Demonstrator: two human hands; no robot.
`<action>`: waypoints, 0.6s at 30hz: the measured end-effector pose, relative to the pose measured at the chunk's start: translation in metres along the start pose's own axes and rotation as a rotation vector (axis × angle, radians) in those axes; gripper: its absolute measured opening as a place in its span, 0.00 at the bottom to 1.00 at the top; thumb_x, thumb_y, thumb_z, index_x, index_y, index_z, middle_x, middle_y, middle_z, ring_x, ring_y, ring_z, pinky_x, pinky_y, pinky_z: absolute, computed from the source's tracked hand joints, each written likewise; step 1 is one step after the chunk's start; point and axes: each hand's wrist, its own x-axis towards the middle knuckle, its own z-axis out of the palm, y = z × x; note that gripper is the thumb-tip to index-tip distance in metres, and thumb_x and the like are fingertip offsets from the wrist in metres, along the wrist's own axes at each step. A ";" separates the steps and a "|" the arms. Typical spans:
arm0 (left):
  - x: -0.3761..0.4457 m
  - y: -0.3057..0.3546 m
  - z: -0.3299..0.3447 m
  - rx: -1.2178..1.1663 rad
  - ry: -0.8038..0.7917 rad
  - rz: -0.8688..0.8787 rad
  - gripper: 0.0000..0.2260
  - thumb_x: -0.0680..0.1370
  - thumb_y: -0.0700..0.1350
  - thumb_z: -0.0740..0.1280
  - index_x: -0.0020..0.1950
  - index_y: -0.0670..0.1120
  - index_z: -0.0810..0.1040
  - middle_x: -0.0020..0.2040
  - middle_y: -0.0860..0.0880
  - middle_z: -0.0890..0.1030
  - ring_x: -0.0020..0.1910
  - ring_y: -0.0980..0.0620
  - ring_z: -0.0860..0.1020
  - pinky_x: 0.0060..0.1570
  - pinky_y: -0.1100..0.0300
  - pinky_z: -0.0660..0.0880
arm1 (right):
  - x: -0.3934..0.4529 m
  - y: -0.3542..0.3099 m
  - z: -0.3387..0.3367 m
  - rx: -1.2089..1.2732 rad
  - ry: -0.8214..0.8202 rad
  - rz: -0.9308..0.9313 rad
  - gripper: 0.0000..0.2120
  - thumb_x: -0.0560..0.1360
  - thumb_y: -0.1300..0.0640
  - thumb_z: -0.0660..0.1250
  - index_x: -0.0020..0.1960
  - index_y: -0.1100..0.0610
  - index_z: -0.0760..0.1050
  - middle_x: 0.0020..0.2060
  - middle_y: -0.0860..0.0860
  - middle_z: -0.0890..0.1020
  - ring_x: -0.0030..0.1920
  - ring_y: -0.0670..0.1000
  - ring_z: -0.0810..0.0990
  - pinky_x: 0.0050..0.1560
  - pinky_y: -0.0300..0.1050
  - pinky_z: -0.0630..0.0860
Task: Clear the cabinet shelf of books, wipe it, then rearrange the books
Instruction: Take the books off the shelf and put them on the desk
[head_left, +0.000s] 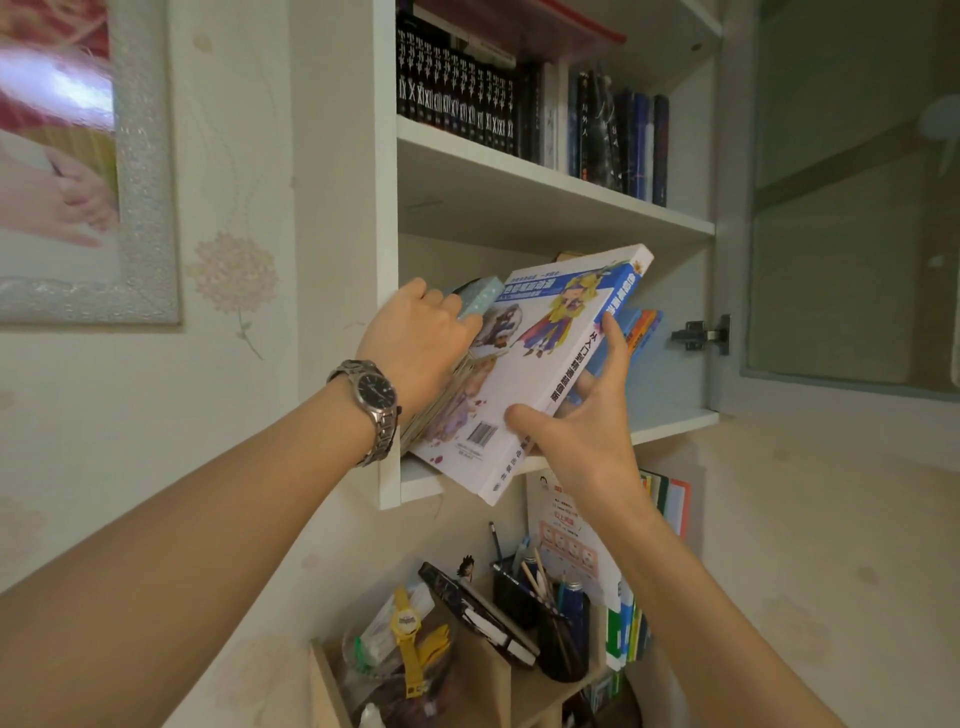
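Both hands are up at the middle cabinet shelf (670, 418), and the stack of books (519, 374) is tilted hard, its lower corner already hanging out past the shelf's front edge. The left hand (421, 343) has its fingers curled over the far, left side of the stack, up near a small pale blue book (480, 293) at the top. The right hand (582, 431) takes the near side: thumb laid across the white cover by the barcode, the other fingers (615, 338) spread and reaching up along the spine. So the stack is clamped between the two hands, not resting flat.

The long axis runs from lower left, out over the edge, to upper right, deep into the shelf. That is what the coming move looks to turn on: the stack has to slide out along that diagonal, towards the person and down. The right hand sits nearer the overhanging corner and seems placed to carry the weight; the left looks set to stop the thinner books from fanning loose.

Behind the big white book a couple of blue and orange books (641, 332) lean on the shelf, just beside the right fingertips, so this shelf is not yet cleared. The shelf above holds a row of dark books (457, 98), untouched. The glass cabinet door (852, 208) stands open on the right.
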 end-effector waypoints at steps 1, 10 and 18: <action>0.000 0.000 0.000 0.000 -0.002 0.002 0.19 0.77 0.55 0.65 0.63 0.48 0.68 0.55 0.48 0.76 0.52 0.50 0.75 0.51 0.57 0.64 | -0.003 -0.001 -0.003 0.008 0.000 -0.003 0.51 0.68 0.73 0.71 0.72 0.35 0.48 0.59 0.47 0.79 0.54 0.48 0.82 0.47 0.57 0.82; -0.003 0.000 -0.003 -0.022 -0.015 -0.008 0.15 0.78 0.53 0.62 0.61 0.48 0.69 0.53 0.49 0.76 0.50 0.51 0.75 0.51 0.58 0.65 | -0.010 -0.009 -0.007 0.002 -0.010 0.001 0.49 0.68 0.71 0.72 0.70 0.35 0.49 0.57 0.41 0.77 0.54 0.40 0.81 0.51 0.58 0.81; -0.004 -0.001 -0.007 -0.087 0.006 -0.018 0.18 0.80 0.59 0.55 0.60 0.48 0.72 0.52 0.49 0.78 0.50 0.50 0.76 0.50 0.57 0.65 | -0.020 -0.017 -0.012 0.023 0.025 0.038 0.51 0.67 0.73 0.72 0.73 0.38 0.49 0.56 0.46 0.80 0.54 0.47 0.82 0.45 0.57 0.83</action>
